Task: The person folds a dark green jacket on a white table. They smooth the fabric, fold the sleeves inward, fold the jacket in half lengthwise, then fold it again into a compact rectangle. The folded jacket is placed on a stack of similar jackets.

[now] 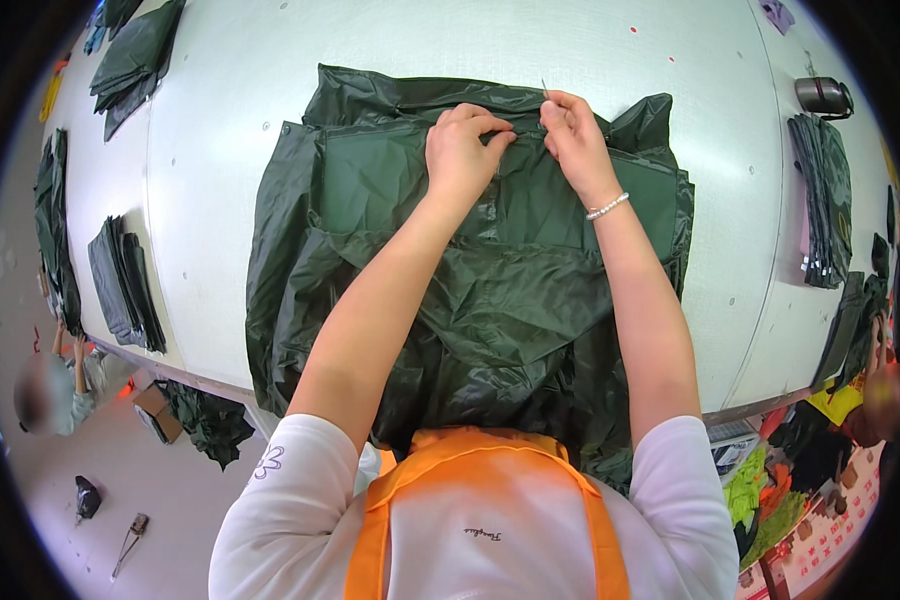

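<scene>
A dark green, shiny coated garment (510,300) lies spread in front of me and hangs over the table's near edge. My left hand (462,150) pinches its fabric between thumb and fingertips, along the upper seam near the middle. Just to the right, my right hand (578,145) is closed around a thin pointed tool (544,88), whose slim tip sticks up above the fingers; the rest is hidden in the hand. Smoother green panels (370,180) show on both sides of the hands, and a loose fold (410,92) of the garment lies beyond them.
Folded dark green garments lie in stacks on the left (125,285), far left (138,60) and right (820,195) of the white table (220,90). A dark metal pot-like container (823,96) stands at the far right. Other people work at both sides. Colourful cloth (745,490) is heaped below right.
</scene>
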`<action>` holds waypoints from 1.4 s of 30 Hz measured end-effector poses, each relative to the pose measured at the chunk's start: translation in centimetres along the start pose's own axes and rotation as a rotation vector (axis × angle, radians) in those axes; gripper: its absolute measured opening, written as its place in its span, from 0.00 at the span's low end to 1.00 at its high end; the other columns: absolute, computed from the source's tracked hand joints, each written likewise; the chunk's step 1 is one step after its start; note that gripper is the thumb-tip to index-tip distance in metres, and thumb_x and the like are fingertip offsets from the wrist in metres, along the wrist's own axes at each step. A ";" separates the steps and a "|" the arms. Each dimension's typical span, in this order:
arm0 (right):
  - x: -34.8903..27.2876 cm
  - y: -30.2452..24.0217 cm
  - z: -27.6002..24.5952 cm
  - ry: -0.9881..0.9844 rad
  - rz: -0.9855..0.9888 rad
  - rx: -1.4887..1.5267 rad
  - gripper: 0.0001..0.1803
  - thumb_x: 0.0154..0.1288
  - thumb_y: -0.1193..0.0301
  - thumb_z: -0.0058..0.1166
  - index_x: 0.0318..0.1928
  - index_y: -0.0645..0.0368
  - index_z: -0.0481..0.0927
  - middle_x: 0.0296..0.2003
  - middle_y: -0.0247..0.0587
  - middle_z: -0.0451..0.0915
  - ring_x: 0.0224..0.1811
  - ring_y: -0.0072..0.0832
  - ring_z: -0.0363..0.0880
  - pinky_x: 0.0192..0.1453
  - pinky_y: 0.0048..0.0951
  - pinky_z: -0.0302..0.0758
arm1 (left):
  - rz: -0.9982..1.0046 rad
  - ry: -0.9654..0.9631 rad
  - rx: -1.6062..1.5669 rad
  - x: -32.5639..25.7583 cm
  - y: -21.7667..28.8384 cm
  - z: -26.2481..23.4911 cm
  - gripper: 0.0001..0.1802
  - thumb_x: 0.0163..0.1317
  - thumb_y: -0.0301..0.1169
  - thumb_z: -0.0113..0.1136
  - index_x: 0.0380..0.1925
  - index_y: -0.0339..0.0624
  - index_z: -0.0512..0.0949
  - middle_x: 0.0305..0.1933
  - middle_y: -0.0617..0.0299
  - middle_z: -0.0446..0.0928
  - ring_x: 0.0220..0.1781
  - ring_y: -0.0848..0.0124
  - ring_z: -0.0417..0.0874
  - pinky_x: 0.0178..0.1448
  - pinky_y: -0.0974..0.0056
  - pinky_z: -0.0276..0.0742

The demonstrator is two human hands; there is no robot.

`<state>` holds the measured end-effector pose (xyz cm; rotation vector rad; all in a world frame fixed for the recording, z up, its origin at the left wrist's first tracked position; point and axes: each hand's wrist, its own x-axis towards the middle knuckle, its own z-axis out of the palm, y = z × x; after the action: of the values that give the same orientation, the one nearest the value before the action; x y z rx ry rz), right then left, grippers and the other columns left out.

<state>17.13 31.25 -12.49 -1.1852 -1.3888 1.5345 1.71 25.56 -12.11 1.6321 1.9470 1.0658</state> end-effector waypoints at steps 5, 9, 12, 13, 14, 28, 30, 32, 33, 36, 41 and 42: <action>-2.5 -2.0 -0.1 -0.002 -0.081 -0.376 0.13 0.65 0.65 0.56 0.40 0.64 0.75 0.34 0.38 0.78 0.34 0.22 0.75 0.40 0.25 0.73 | -0.168 -0.017 -0.239 0.4 -0.9 -0.5 0.06 0.52 0.29 0.67 0.29 0.39 0.84 0.31 0.60 0.82 0.33 0.69 0.83 0.39 0.67 0.76; -3.5 -1.3 -0.6 0.074 -0.045 -0.413 0.12 0.63 0.66 0.58 0.39 0.63 0.76 0.30 0.39 0.79 0.29 0.23 0.75 0.36 0.25 0.74 | -0.209 -0.037 -0.183 1.2 -0.7 -0.3 0.07 0.52 0.31 0.67 0.27 0.38 0.83 0.30 0.59 0.82 0.33 0.72 0.82 0.38 0.69 0.76; -3.7 -0.6 -0.7 0.120 -0.023 -0.365 0.12 0.62 0.67 0.59 0.39 0.62 0.77 0.28 0.39 0.79 0.27 0.24 0.75 0.35 0.24 0.74 | 0.106 0.004 0.242 0.8 0.5 0.0 0.09 0.50 0.33 0.68 0.26 0.39 0.83 0.31 0.59 0.82 0.32 0.72 0.82 0.37 0.69 0.76; -3.6 -0.5 -0.6 0.127 -0.022 -0.362 0.11 0.62 0.67 0.59 0.39 0.62 0.77 0.27 0.39 0.78 0.26 0.24 0.75 0.35 0.24 0.74 | 0.078 0.033 0.246 1.0 0.6 0.4 0.09 0.49 0.33 0.68 0.26 0.39 0.84 0.29 0.59 0.82 0.31 0.72 0.81 0.36 0.69 0.75; -3.6 -0.6 -0.5 0.120 -0.029 -0.371 0.11 0.62 0.67 0.59 0.39 0.62 0.77 0.27 0.39 0.78 0.26 0.24 0.74 0.35 0.24 0.73 | -0.048 -0.008 0.138 1.3 0.6 0.4 0.09 0.49 0.33 0.68 0.27 0.39 0.84 0.28 0.59 0.82 0.30 0.73 0.81 0.35 0.69 0.75; -2.3 -3.1 0.8 -0.025 -0.166 -0.761 0.09 0.61 0.65 0.57 0.35 0.56 0.77 0.33 0.36 0.78 0.34 0.35 0.79 0.36 0.34 0.75 | -0.438 -0.189 -0.344 2.7 -0.6 -0.9 0.12 0.54 0.32 0.68 0.32 0.33 0.84 0.28 0.64 0.81 0.32 0.80 0.76 0.38 0.73 0.72; -2.1 -2.8 1.1 -0.026 -0.182 -0.818 0.08 0.61 0.64 0.57 0.35 0.55 0.77 0.33 0.36 0.78 0.34 0.35 0.79 0.35 0.34 0.74 | -0.430 -0.171 -0.355 2.6 -0.7 -0.7 0.12 0.53 0.33 0.69 0.31 0.34 0.84 0.26 0.64 0.81 0.30 0.80 0.76 0.36 0.72 0.71; -2.0 -2.8 1.3 -0.031 -0.179 -0.864 0.08 0.61 0.64 0.57 0.35 0.55 0.77 0.34 0.36 0.78 0.34 0.36 0.79 0.35 0.35 0.74 | -0.412 -0.134 -0.363 2.4 -1.3 -0.5 0.14 0.51 0.36 0.69 0.30 0.35 0.85 0.22 0.62 0.80 0.25 0.78 0.75 0.32 0.71 0.71; -2.0 -2.8 1.4 -0.035 -0.166 -0.879 0.08 0.61 0.64 0.56 0.35 0.55 0.78 0.34 0.36 0.79 0.35 0.36 0.80 0.36 0.35 0.74 | -0.417 -0.130 -0.366 2.4 -1.3 -0.5 0.13 0.51 0.35 0.69 0.30 0.35 0.85 0.22 0.62 0.80 0.25 0.78 0.75 0.32 0.70 0.72; -2.0 -2.5 1.4 -0.003 -0.118 -0.743 0.09 0.61 0.65 0.57 0.36 0.57 0.78 0.33 0.36 0.80 0.33 0.33 0.80 0.36 0.32 0.75 | -0.405 -0.079 -0.388 2.2 -0.9 -1.2 0.12 0.52 0.33 0.68 0.29 0.34 0.84 0.23 0.62 0.80 0.26 0.78 0.77 0.33 0.70 0.73; -1.2 -0.3 -0.5 0.072 0.001 -0.181 0.13 0.61 0.68 0.60 0.41 0.63 0.80 0.30 0.34 0.81 0.31 0.17 0.74 0.38 0.21 0.73 | -0.204 -0.048 -0.387 -1.3 0.5 -5.3 0.07 0.58 0.27 0.64 0.32 0.34 0.81 0.30 0.65 0.79 0.32 0.80 0.76 0.40 0.74 0.72; -0.9 -0.6 -0.3 0.084 -0.008 -0.157 0.13 0.61 0.66 0.60 0.41 0.63 0.80 0.30 0.33 0.81 0.31 0.17 0.74 0.38 0.21 0.73 | -0.183 -0.056 -0.333 -1.3 0.1 -5.7 0.07 0.58 0.27 0.63 0.33 0.34 0.80 0.31 0.65 0.79 0.33 0.79 0.76 0.41 0.74 0.72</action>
<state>17.70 30.56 -11.70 -1.3217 -1.4775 1.3741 -1.97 22.58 -8.62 1.2663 1.7334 1.1821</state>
